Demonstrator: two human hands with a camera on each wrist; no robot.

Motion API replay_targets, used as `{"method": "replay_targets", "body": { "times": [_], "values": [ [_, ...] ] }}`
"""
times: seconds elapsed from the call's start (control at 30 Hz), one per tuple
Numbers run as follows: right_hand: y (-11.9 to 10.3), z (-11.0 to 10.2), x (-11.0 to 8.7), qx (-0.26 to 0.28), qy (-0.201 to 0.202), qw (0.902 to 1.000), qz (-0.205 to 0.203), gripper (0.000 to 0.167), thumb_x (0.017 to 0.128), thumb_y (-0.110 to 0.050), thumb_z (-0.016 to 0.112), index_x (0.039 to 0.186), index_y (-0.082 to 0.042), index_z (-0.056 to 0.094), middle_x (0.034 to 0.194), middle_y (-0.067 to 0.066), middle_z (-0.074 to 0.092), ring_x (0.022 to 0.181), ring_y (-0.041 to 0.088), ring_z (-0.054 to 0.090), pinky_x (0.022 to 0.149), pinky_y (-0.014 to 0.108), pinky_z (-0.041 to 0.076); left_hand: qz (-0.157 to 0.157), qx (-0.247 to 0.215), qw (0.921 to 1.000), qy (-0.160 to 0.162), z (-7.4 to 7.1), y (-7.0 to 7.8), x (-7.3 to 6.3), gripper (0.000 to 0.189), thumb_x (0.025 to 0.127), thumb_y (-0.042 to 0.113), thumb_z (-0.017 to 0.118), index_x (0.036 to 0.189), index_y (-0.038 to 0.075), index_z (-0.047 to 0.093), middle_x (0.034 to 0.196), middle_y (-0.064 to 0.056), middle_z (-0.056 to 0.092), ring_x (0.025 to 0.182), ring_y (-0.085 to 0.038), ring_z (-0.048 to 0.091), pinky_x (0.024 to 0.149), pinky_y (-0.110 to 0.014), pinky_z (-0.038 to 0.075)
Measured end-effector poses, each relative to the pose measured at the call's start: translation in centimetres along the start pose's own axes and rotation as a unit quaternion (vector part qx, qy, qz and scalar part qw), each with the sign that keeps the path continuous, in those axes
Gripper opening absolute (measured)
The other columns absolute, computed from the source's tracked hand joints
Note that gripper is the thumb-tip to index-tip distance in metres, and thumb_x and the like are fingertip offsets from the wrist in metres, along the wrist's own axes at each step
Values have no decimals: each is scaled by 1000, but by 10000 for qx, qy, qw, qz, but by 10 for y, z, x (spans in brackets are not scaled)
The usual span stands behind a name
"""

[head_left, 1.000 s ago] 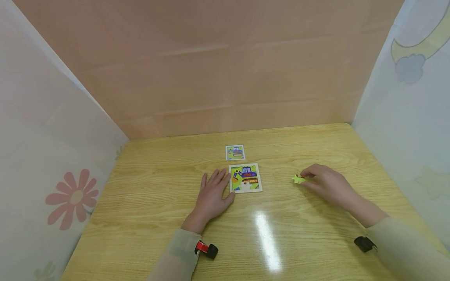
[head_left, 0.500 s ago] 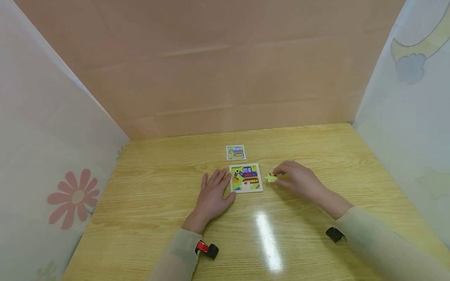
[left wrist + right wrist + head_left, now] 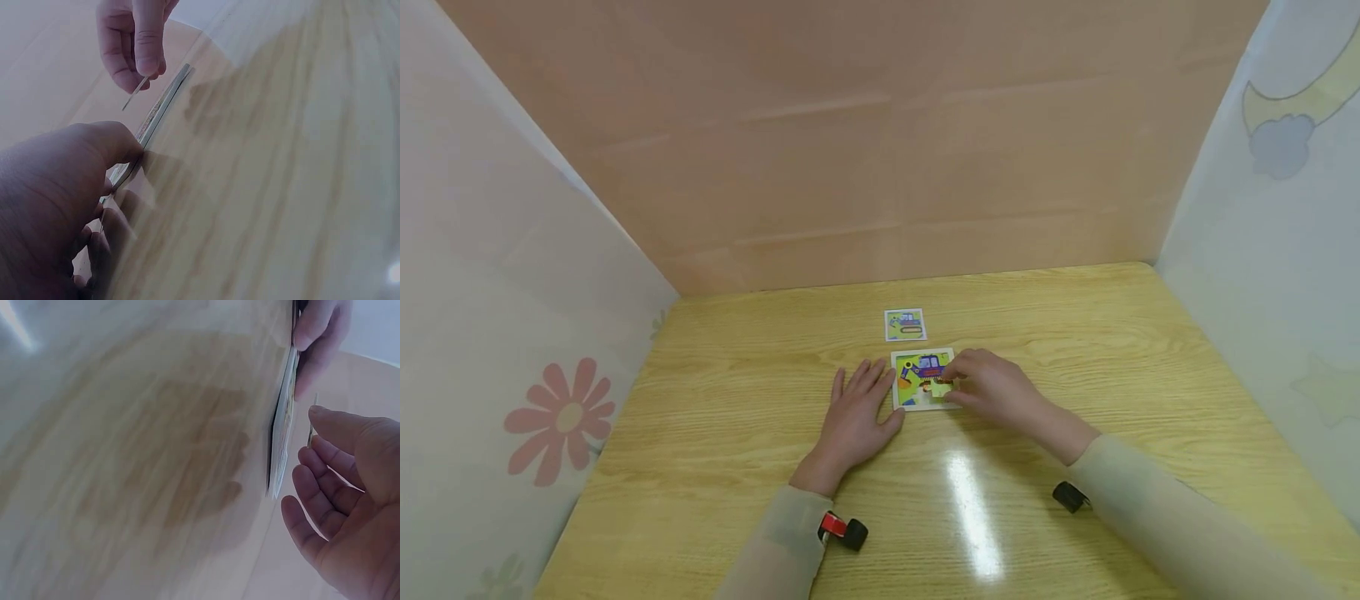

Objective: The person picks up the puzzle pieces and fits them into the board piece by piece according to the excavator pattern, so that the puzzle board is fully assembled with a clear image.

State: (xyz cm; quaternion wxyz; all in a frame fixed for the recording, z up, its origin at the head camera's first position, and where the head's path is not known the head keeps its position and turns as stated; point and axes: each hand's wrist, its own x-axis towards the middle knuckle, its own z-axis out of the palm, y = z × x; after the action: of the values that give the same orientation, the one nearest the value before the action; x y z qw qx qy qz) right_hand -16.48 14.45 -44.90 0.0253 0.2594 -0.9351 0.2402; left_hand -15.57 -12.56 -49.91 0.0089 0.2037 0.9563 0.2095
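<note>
A square jigsaw puzzle in a pale frame (image 3: 923, 407) lies mid-table, showing a blue digger on green. My left hand (image 3: 850, 423) rests beside it, fingers spread, with fingertips and thumb at the frame's left side and near corner. Between thumb and fingertips, my right hand (image 3: 996, 387) pinches a light green puzzle piece (image 3: 938, 389) over the lower right of the puzzle. From the right wrist view, the thin piece (image 3: 310, 432) is seen edge-on, raised above the framed puzzle (image 3: 282, 431). The right fingers hide the puzzle's right edge in the head view.
A small white-bordered picture card (image 3: 906, 325) with the same digger lies just behind the puzzle. The wooden table (image 3: 737, 367) meets a pinkish back wall (image 3: 880, 167) and pale side panels with a printed flower (image 3: 565, 417) and moon.
From the right side of the table, my right hand has carried the puzzle piece leftward until it is over the framed puzzle. My left hand has stayed at the frame.
</note>
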Motion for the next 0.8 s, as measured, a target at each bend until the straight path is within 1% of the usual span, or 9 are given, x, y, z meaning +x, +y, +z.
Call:
{"method": "replay_targets", "body": {
  "times": [0.1,0.17,0.3,0.43,0.63,0.8],
  "values": [
    [-4,4,4,-40,-73,10000,0,20,94,-18,91,111,-12,82,105,0,74,91,16,65,79,40,60,26,19,10000,23,1,-1,0,69,107,45,64,167,15,50,179,-5,35,168,-31,22,135,-60,0],
    [-5,7,6,-84,-141,9999,23,20,95,-18,90,112,-12,82,105,-1,74,90,15,64,78,40,60,25,33,10000,27,1,-1,1,69,107,45,64,167,15,50,179,-5,35,168,-31,22,135,-60,0],
    [-9,11,10,-254,-244,9994,4,22,95,-20,90,114,-12,82,110,0,77,99,20,70,85,44,62,35,52,10000,38,2,-1,1,69,107,45,64,168,15,50,179,-5,35,168,-31,22,135,-59,0],
    [-12,14,14,-413,-308,9987,-31,25,95,-23,91,115,-12,83,113,1,78,103,21,69,89,44,62,42,26,10000,62,1,-1,0,69,107,45,64,167,14,50,178,-6,35,168,-31,22,135,-59,0],
    [-13,17,15,-511,-173,9985,-106,21,93,-22,92,110,-13,84,109,0,75,103,23,65,88,43,61,48,5,10000,79,0,-1,-1,70,107,45,65,167,13,50,179,-6,35,168,-31,22,135,-59,0],
    [-12,20,15,-508,-102,9986,-59,18,92,-20,93,106,-14,84,113,2,73,113,28,63,96,47,60,71,-30,9999,70,0,0,0,69,107,44,65,167,14,51,179,-6,35,168,-31,22,135,-59,0]
  ]
}}
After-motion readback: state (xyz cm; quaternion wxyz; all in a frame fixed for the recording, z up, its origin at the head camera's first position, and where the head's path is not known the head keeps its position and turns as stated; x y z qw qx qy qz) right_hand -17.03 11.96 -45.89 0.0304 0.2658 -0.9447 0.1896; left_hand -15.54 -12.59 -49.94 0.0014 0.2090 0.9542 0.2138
